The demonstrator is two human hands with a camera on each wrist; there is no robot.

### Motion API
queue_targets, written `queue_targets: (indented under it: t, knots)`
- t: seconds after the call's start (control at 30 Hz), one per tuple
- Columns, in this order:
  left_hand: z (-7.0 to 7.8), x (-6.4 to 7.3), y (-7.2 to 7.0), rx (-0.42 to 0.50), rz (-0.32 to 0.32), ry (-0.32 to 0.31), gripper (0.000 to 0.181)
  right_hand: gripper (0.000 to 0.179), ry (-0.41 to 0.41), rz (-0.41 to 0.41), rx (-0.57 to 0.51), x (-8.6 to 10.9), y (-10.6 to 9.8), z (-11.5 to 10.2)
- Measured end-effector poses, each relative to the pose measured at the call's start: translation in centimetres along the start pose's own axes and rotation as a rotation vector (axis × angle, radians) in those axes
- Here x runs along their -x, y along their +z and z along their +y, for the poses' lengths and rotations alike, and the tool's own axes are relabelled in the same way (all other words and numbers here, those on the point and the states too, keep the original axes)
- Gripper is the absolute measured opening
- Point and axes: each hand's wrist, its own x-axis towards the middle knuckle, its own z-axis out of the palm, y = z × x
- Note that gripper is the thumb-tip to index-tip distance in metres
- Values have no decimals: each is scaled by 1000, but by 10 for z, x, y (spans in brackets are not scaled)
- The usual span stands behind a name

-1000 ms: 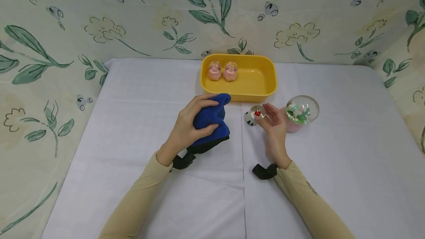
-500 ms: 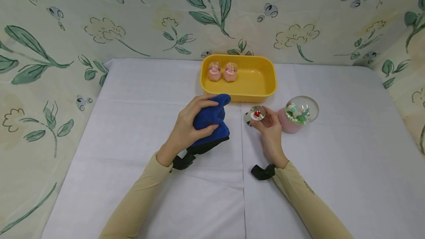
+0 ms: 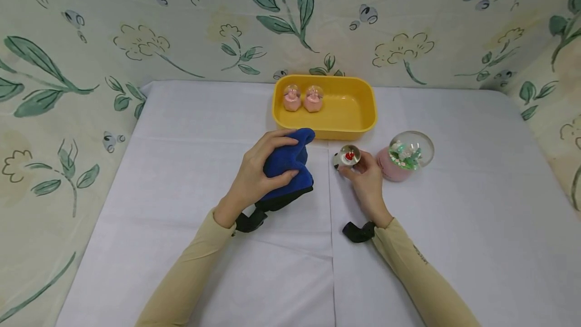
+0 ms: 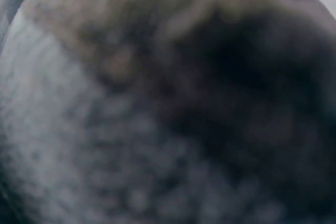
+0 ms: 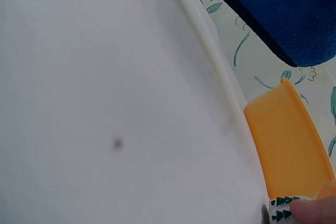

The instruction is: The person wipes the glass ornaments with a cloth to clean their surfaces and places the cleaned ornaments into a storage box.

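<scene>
So, left hand [image 3: 254, 173]: fingers and thumb clamped on the blue cloth, fingers spread over the far side, thumb across the near side.
Blue cloth [image 3: 288, 165]: bunched up in that grip, dark edge along the bottom, just in front of the yellow tray; the left wrist view is too blurry to add much.
Right hand [image 3: 369, 185]: thumb and fingers pinching the small globe from its right side.
Small globe [image 3: 347, 156]: clear dome with a red bit inside, white base with dark marks, near the tray's front right corner. Can't tell if it's touching the table or lifted.
Yellow tray [image 3: 349, 110]: at the back of the table, up against the floral backdrop [image 3: 190, 14] or close to it.
Pink globes [image 3: 313, 99]: two little ones side by side in the tray's left half.
Bigger globe [image 3: 404, 157]: pink base, greenery in the dome, just right of the right hand.
Table [image 3: 159, 191]: white cloth, creased down the middle.
Sleeves [image 3: 186, 271]: beige, both arms.
</scene>
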Motion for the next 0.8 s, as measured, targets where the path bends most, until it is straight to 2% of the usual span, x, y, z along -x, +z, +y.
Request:
queue_targets:
  t: [0.27, 0.43, 0.63, 0.73, 0.8]
  knots:
    - [2, 0, 0, 5, 3, 1, 54, 51, 19, 7, 51, -3, -4, 1]
    - [1, -1, 1, 6, 1, 4, 55, 40, 55, -16, -60, -2, -11, -9]
    - [0, -1, 2, -1, -5, 3, 56, 29, -61, -71, -262, 4, -23, -33]
    - [-1, -1, 3, -4, -8, -2, 56, 28, -116, -91, -316, 8, -26, -43]
    - [-1, -1, 3, -5, -10, -7, 57, 27, -141, -103, -316, 10, -28, -49]
